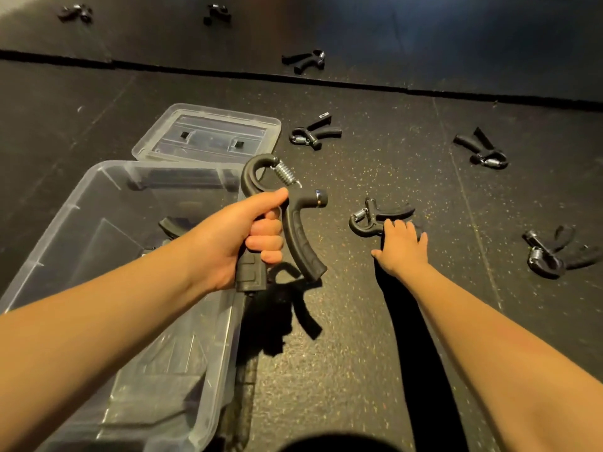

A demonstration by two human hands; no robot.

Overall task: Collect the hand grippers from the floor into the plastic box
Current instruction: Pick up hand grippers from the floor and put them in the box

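Plastic box (70,220): one gripper (172,225) inside | left hand (239,238) grasps second gripper (297,238) | right hand (403,248) touches floor gripper (390,211), hold unclear

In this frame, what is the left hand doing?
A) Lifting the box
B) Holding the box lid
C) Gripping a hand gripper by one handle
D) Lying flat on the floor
C: the left hand is curled round one handle of a raised hand gripper.

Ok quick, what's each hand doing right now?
Left hand: closed round one handle of the raised hand gripper.
Right hand: fingers touching the floor hand gripper; gripping or not, cannot tell.
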